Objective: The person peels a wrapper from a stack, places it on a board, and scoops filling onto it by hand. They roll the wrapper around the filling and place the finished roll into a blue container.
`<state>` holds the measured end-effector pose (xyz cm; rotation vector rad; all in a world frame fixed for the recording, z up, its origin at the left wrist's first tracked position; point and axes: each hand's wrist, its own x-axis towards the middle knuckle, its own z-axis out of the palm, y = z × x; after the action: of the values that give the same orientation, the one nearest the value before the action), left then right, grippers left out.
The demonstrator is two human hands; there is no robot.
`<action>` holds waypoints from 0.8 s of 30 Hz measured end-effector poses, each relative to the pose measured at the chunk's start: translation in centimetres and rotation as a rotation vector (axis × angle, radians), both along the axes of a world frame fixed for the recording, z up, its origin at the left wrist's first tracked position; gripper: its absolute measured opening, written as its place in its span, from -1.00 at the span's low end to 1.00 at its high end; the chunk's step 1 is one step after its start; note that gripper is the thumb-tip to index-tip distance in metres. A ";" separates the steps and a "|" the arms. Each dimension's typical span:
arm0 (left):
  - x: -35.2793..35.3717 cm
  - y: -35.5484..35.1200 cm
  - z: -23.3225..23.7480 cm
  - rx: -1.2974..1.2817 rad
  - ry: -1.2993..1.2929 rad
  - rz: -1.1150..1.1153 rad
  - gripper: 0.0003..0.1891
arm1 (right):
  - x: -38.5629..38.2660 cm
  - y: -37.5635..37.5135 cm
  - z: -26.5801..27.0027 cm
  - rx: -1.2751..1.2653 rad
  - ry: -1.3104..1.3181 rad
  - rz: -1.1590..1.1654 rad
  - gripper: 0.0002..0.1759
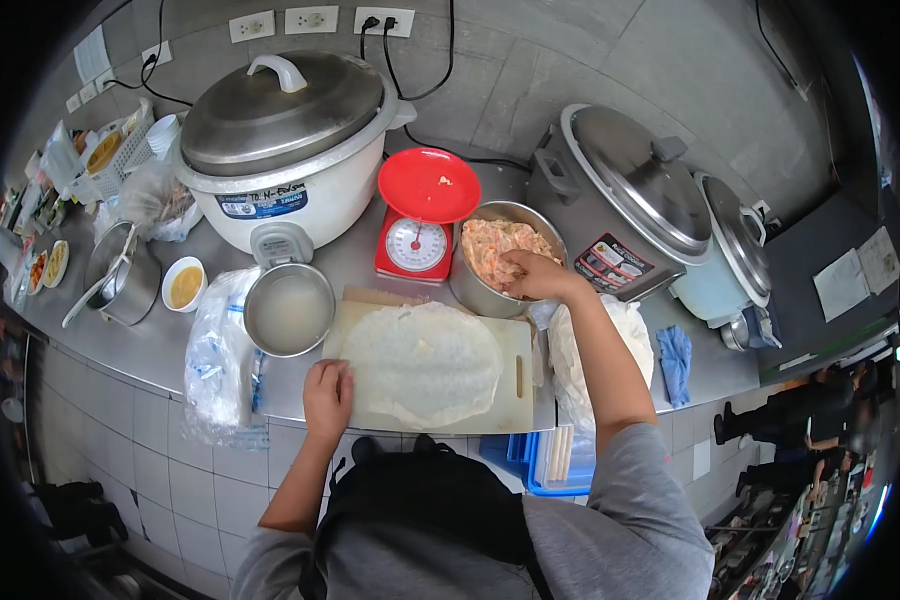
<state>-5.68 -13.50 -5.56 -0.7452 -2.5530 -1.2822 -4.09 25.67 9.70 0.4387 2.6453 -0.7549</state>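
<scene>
A thin, round, pale wrapper sheet (425,375) lies flat on the white cutting board (517,408), with a tiny pale bit near its middle. My left hand (327,400) rests against the board's left edge, its fingers curled together; whatever is in them, if anything, is hidden. My right hand (538,275) reaches into a metal pot of pinkish-orange minced filling (495,243), fingertips pinched in the mince. Just left of that pot stands a red kitchen scale (413,247), its red pan (429,186) holding a small scrap. A round metal bowl of cloudy liquid (290,308) sits left of the board.
A large rice cooker (288,190) stands at the back left, more cookers (630,190) at the right. Plastic packaging (218,350), a small bowl of yellow paste (184,285) and a pot (125,280) are leftward. A white bag (620,350) and blue glove (675,365) lie right.
</scene>
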 end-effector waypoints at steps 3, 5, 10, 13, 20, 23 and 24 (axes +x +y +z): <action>0.0 0.1 0.0 0.009 -0.014 -0.003 -0.86 | -0.2 -0.3 0.9 -0.088 -0.104 0.013 -0.08; -0.1 -0.2 0.0 0.025 -0.029 0.003 -0.86 | -0.4 0.7 -0.1 -0.063 -0.079 0.136 -0.04; 0.0 -0.1 0.2 0.049 -0.042 0.000 -0.87 | -1.1 0.9 -0.3 0.019 -0.119 0.256 0.02; 0.0 -0.3 0.2 0.038 -0.030 -0.004 -0.87 | -2.0 0.6 -0.1 0.026 -0.211 0.233 0.01; -0.1 -0.2 0.0 0.081 0.007 0.007 -0.90 | -2.9 1.4 0.4 0.028 -0.311 0.228 0.07; -0.1 -0.3 0.2 0.071 0.033 0.008 -0.90 | -2.4 3.7 0.8 -0.404 -0.082 0.137 -0.29; -0.1 -0.3 0.3 0.066 0.039 0.010 -0.90 | -2.2 4.4 1.0 -0.592 -0.002 0.066 -0.38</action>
<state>-5.75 -13.76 -5.22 -0.7356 -2.4673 -1.3286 -6.28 30.06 10.74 0.1829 2.2648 -1.4390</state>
